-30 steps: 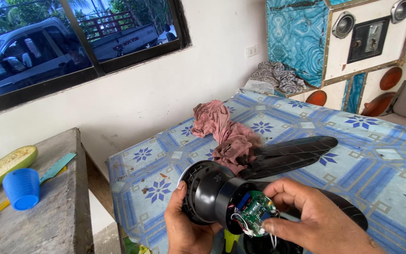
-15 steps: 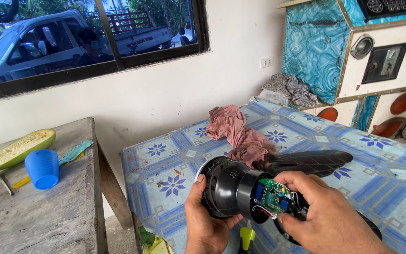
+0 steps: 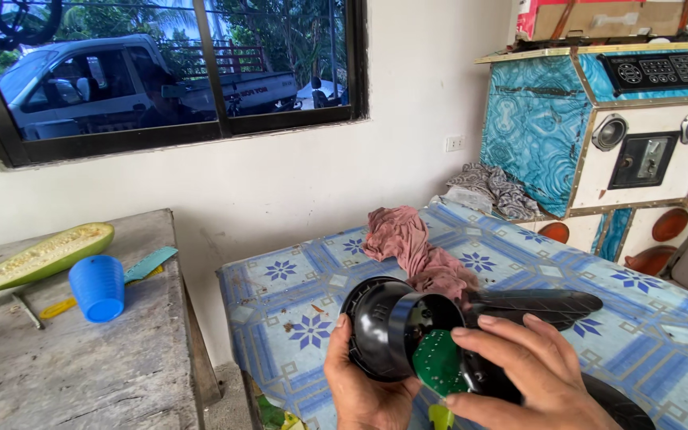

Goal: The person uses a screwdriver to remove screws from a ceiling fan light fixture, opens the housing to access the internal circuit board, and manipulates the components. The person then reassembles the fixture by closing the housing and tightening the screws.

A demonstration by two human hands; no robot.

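A table (image 3: 662, 334) under a blue patterned cloth fills the lower right, a pink rag (image 3: 416, 251) and a black fan blade (image 3: 535, 302) lying on it. Above its near edge the left hand (image 3: 364, 386) cups a black motor housing (image 3: 388, 326) from below, thumb up its side; the round housing lies on its side, axis running left to right. The right hand (image 3: 519, 370) reaches in from the right, fingers pinching a green circuit board (image 3: 437, 362) at the housing's open end.

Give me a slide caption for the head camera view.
Two hands, left and right, hold a black fan motor housing with a green circuit board over a blue patterned table.
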